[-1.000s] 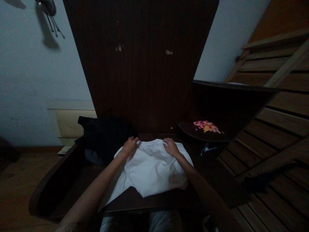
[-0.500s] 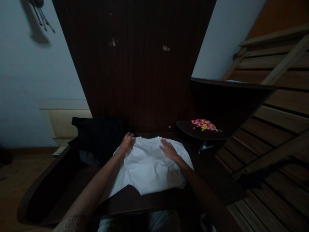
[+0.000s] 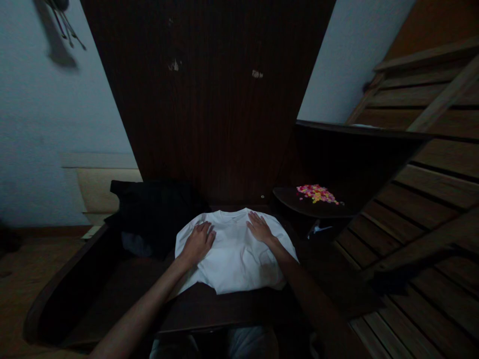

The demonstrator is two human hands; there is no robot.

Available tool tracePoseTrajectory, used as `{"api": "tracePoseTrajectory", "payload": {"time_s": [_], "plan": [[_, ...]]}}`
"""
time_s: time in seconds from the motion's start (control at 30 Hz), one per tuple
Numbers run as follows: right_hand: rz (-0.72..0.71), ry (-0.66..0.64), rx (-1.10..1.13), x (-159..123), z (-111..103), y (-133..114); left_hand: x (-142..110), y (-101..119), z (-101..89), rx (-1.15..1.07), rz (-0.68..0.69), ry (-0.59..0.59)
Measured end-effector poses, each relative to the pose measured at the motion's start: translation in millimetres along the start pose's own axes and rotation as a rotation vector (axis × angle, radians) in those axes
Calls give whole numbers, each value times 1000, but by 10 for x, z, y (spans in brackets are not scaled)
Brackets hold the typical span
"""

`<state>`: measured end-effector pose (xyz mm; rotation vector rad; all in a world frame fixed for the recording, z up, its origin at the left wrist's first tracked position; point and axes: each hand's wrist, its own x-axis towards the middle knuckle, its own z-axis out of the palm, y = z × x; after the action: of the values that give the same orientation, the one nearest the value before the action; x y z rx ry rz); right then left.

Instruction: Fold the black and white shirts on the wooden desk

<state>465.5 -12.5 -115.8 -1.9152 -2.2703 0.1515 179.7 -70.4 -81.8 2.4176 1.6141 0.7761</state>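
A folded white T-shirt (image 3: 235, 257) lies on a dark wooden table (image 3: 224, 311), collar toward the far side. My left hand (image 3: 197, 243) rests flat on the shirt's left shoulder area, fingers spread. On the right side near the collar, my right hand (image 3: 259, 228) lies flat with fingers stretched out. Neither hand grips the cloth.
A heap of dark clothing (image 3: 153, 212) sits to the left of the shirt. A small dark shelf (image 3: 292, 199) at the right bears a pile of small colourful pieces (image 3: 316, 193). A tall dark wooden panel (image 3: 209, 99) stands behind; wooden slats (image 3: 430, 189) run along the right.
My hands went from pinching the shirt's far edge to lying flat on it. The left hand slid back toward me, and the shirt now lies smoother.
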Motion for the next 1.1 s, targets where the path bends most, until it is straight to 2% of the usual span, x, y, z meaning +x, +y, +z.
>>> {"api": "tracePoseTrajectory", "payload": {"time_s": [0.1, 0.17, 0.3, 0.47, 0.57, 0.7, 0.8, 0.87, 0.97, 1.1], "plan": [[-10, -25, -52, 32, -2, -9, -256, -237, 69, 30, 1, 36], [-20, -30, -55, 59, -1, -46, -292, -428, 45, 62, -5, 13], [-55, -67, -45, 91, 14, -162, -149, -738, -136, 67, -14, -122], [-107, -65, -27, 98, 21, -204, -32, -950, -269, -41, 151, -183], [-110, -49, 29, 124, 3, -185, -52, -959, -268, -72, 170, -179], [-86, 29, 209, 118, -55, -200, -185, -771, -336, -68, 140, -99], [-134, 199, 444, -54, -155, -220, -436, -550, -442, -48, 134, -15], [-191, 256, 602, -281, -251, -211, -669, -431, -486, -35, 90, 33], [-146, 166, 740, -725, -406, -148, -1016, -361, -470, -9, -25, 79], [-89, -255, 730, -1236, -560, -31, -1272, -464, -373, 48, -63, 110]]}}
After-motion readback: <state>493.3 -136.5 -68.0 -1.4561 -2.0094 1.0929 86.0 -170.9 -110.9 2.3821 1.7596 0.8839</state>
